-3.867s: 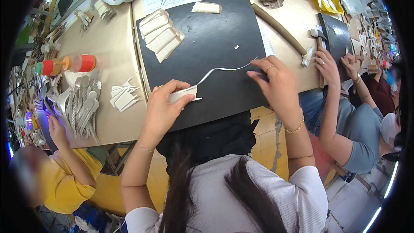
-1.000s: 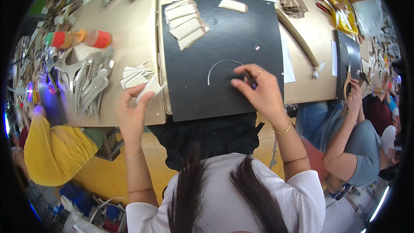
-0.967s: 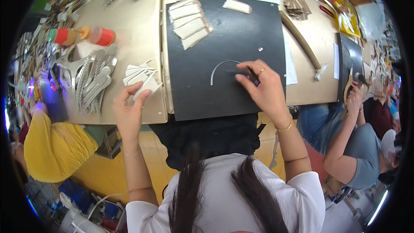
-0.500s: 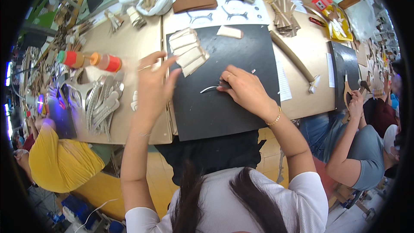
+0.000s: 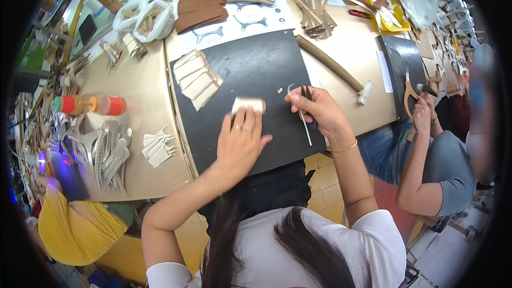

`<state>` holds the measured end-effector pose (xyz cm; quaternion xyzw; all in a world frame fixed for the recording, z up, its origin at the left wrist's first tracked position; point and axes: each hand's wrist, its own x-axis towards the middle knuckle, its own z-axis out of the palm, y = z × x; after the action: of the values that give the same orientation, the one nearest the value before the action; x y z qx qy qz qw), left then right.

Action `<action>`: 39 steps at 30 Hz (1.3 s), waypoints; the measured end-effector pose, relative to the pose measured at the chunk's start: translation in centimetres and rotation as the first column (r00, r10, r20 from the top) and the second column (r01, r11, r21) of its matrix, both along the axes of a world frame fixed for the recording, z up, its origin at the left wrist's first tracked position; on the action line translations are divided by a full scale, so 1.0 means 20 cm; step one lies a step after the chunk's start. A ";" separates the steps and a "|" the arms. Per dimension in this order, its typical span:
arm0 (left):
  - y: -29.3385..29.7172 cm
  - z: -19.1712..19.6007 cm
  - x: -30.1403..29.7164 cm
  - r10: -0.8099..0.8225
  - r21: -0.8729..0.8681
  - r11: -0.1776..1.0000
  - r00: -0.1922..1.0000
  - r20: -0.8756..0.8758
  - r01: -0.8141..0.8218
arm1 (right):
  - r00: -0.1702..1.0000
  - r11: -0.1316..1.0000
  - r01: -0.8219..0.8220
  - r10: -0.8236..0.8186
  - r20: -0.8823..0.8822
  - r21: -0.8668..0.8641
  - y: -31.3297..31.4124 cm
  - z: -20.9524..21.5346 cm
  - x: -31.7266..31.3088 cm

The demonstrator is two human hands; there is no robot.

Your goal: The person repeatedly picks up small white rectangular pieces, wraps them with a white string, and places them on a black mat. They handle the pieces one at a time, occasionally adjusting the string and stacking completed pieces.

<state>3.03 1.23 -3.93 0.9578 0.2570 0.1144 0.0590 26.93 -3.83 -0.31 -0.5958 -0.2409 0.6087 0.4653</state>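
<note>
My left hand (image 5: 238,141) lies with outstretched fingers on a small cream strip of material (image 5: 248,105) on the black mat (image 5: 256,69); its fingertips cover part of the piece. Over the mat's right side, my right hand (image 5: 322,111) is closed, pinching a thin white strip (image 5: 306,129) that hangs down toward the mat. The same hand also holds a dark, pointed tool (image 5: 305,92), perhaps snips, mostly hidden by the fingers. Several cream pieces (image 5: 196,77) overlap in a fanned row at the mat's upper left.
Left of the mat lie white tabs (image 5: 158,146), braided grey straps (image 5: 110,152) and red-and-orange bottles (image 5: 93,105). A hammer (image 5: 336,66) lies at the right. Brown strips (image 5: 201,8) and white bags (image 5: 153,20) are behind. A co-worker's hands (image 5: 424,112) work at far right.
My left hand has come down from beside the fanned pieces onto the single cream piece, now nearer to me. My right hand has lifted the thin white strip. The view has shifted.
</note>
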 end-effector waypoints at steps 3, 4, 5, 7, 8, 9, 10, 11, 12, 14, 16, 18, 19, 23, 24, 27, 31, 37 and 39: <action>-0.22 0.04 -0.20 0.046 -0.076 0.996 0.998 -0.049 -0.050 | 0.969 0.977 -0.206 0.211 0.131 -0.052 0.02 0.01 -0.11; -0.27 0.05 -0.24 0.082 -0.079 0.993 0.995 -0.049 -0.085 | 0.941 0.959 -0.271 0.282 0.190 -0.082 0.03 0.01 -0.17; -0.31 0.05 -0.27 0.116 -0.083 0.989 0.992 -0.048 -0.120 | 0.919 0.943 -0.322 0.332 0.212 -0.080 0.05 0.00 -0.22; -0.37 0.05 -0.31 0.164 -0.094 0.981 0.985 -0.045 -0.167 | 0.847 0.897 -0.411 0.441 0.296 -0.160 0.08 0.00 -0.31; -0.38 0.04 -0.31 0.177 -0.099 0.979 0.983 -0.042 -0.180 | 0.812 0.892 -0.435 0.447 0.374 -0.121 0.08 0.01 -0.33; -0.39 0.03 -0.30 0.188 -0.102 0.976 0.982 -0.035 -0.190 | 0.775 0.873 -0.470 0.481 0.410 -0.135 0.09 0.02 -0.35; -0.39 0.02 -0.30 0.193 -0.134 0.972 0.981 -0.017 -0.193 | 0.736 0.854 -0.499 0.508 0.447 -0.148 0.10 0.03 -0.36; -0.38 0.01 -0.30 0.202 -0.155 0.968 0.979 0.005 -0.199 | 0.697 0.837 -0.530 0.521 0.494 -0.136 0.12 0.03 -0.38; -0.38 0.01 -0.30 0.211 -0.186 0.962 0.977 0.027 -0.202 | 0.690 0.828 -0.536 0.541 0.481 -0.163 0.13 0.04 -0.40; -0.37 0.00 -0.31 0.205 -0.202 0.961 0.977 0.055 -0.190 | 0.678 0.815 -0.557 0.557 0.479 -0.160 0.14 0.04 -0.42; -0.36 0.00 -0.31 0.191 -0.166 0.969 0.981 0.036 -0.182 | 0.693 0.809 -0.556 0.579 0.430 -0.193 0.16 0.04 -0.45; -0.36 0.01 -0.31 0.190 -0.139 0.973 0.982 0.017 -0.186 | 0.686 0.797 -0.562 0.598 0.415 -0.221 0.17 0.03 -0.47; -0.37 0.01 -0.31 0.196 -0.131 0.972 0.981 0.009 -0.193 | 0.672 0.790 -0.567 0.607 0.424 -0.233 0.18 0.03 -0.47; -0.37 0.01 -0.32 0.195 -0.106 0.975 0.980 -0.024 -0.197 | 0.653 0.775 -0.575 0.629 0.423 -0.265 0.19 0.03 -0.47; -0.37 0.01 -0.32 0.201 -0.096 0.975 0.979 -0.019 -0.202 | 0.652 0.776 -0.581 0.624 0.431 -0.246 0.19 0.03 -0.47; -0.37 0.01 -0.32 0.200 -0.099 0.975 0.980 -0.010 -0.200 | 0.640 0.771 -0.588 0.628 0.442 -0.244 0.19 0.02 -0.47; -0.36 0.01 -0.32 0.205 -0.151 0.967 0.979 -0.001 -0.203 | 0.635 0.772 -0.580 0.628 0.450 -0.259 0.19 0.01 -0.47; -0.34 0.01 -0.32 0.198 -0.165 0.967 0.980 0.016 -0.192 | 0.634 0.773 -0.575 0.628 0.451 -0.270 0.19 0.01 -0.47; -0.34 0.02 -0.32 0.192 -0.157 0.970 0.981 0.022 -0.187 | 0.641 0.777 -0.569 0.624 0.447 -0.269 0.19 0.01 -0.47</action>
<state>-3.35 -5.50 -3.55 0.9191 0.3543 0.1171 0.1262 17.48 0.02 -0.20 -0.6452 -0.5066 0.5581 0.1250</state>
